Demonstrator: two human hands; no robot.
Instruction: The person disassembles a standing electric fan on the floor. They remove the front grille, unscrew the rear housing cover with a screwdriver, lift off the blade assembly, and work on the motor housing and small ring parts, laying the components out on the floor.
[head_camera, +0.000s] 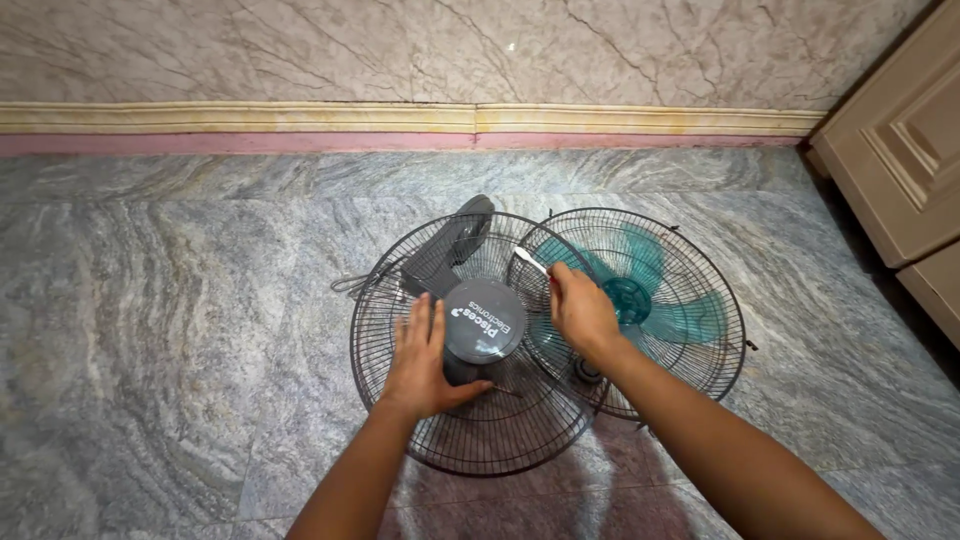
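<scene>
Front grille (470, 400) flat on floor (150, 300) near wall; L hand (425, 362) spread open on wires, R hand (580, 310) pinching white tool (530, 263) at rim, beside rear grille w/ teal blades (650, 290).

Front grille (480, 420): flat on the floor (170, 330), left, its edge overlapping the rear grille (690, 270).
Blades (640, 295): inside the rear grille, right.
Motor (450, 245): behind the front grille.
Wall (400, 50): beyond.
Cabinet (900, 170): far right.
</scene>
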